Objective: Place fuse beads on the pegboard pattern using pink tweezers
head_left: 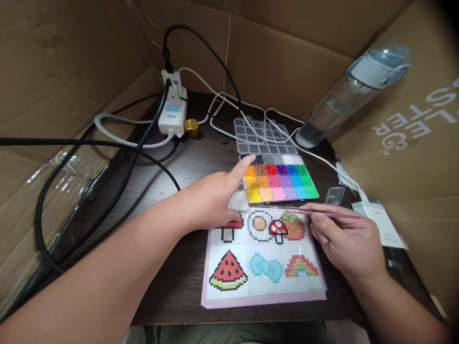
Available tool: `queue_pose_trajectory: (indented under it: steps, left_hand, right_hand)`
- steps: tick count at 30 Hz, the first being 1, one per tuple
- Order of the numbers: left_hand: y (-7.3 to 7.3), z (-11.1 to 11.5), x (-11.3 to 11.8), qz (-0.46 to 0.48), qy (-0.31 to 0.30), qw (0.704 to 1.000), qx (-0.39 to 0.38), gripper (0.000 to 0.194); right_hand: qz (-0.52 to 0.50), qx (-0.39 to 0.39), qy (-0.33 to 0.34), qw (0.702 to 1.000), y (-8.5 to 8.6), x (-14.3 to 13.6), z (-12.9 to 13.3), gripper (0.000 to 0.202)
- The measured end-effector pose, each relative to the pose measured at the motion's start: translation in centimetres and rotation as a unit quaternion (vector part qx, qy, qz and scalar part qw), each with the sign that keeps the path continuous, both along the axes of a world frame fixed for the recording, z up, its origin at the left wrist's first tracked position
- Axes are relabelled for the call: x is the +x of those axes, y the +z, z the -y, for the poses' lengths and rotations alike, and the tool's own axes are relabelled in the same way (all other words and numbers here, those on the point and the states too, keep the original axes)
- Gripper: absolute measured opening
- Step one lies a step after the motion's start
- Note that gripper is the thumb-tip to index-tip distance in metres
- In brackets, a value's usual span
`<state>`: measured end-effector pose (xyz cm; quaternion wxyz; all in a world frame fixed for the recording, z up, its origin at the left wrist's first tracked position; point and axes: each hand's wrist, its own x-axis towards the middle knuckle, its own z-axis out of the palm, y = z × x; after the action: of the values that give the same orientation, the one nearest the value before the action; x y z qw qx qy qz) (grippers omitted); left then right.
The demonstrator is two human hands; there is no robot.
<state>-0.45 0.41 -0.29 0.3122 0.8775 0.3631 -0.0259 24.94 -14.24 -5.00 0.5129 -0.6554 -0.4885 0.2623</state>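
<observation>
My left hand (211, 198) is spread, its index fingertip over the dark beads at the top left of the bead box (281, 184). Its thumb is beside a small clear container of white beads (238, 200). My right hand (344, 234) pinches pink tweezers (332, 213), whose tips point left over the top of a clear pegboard (267, 246). The board covers part of a pattern sheet (229, 291) with watermelon, egg, bow and rainbow pictures. A small red and white bead mushroom (278, 229) stands out between the egg and orange fruit pictures.
The box's clear lid (265, 136) lies open behind it, crossed by a white cable. A bottle (344, 100) stands back right, near a white box (378, 224). Back left are a power strip (172, 112), black cables and a gold tin (191, 127). Cardboard walls surround the table.
</observation>
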Motion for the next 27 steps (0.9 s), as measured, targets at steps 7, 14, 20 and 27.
queue_pose_trajectory:
  steps: [7, 14, 20, 27]
  left_hand:
    - [-0.4, 0.2, -0.2, 0.022, -0.007, 1.000, -0.001, 0.120]
    - [-0.7, 0.3, -0.2, 0.036, -0.001, 0.999, -0.001, 0.117]
    - [-0.6, 0.3, 0.0, 0.034, 0.000, 0.999, -0.001, 0.120]
    - [-0.5, 0.3, 0.0, 0.025, -0.001, 1.000, 0.003, 0.119]
  right_hand:
    - [0.010, 0.115, 0.011, 0.993, 3.6, -2.0, -3.7, 0.013]
    - [0.119, 0.128, 0.033, 0.984, 3.9, -5.5, -5.1, 0.014]
    - [0.127, 0.142, 0.108, 0.976, 1.6, -6.3, -4.6, 0.021]
    - [0.126, 0.110, 0.134, 0.977, 1.8, -6.3, -5.0, 0.015]
